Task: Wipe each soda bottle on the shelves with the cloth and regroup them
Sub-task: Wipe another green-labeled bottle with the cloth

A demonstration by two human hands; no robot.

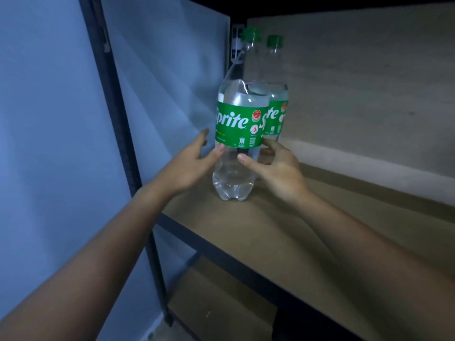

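Two clear Sprite bottles with green labels and green caps stand upright on the brown shelf board (283, 242) near its back left corner. The front bottle (240, 119) partly hides the rear bottle (277, 94), which stands just behind and to its right. My left hand (189, 166) reaches to the front bottle's left side with straight fingers, one fingertip touching below the label. My right hand (275, 168) is at the bottle's right side, with its thumb tip on the front and its fingers spread toward the gap between the bottles. No cloth is in view.
A dark metal upright (115, 114) frames the shelf's left edge, with a blue-grey wall (49, 119) beyond it. A pale back panel (357, 82) closes the rear. A lower shelf board (216, 303) shows beneath.
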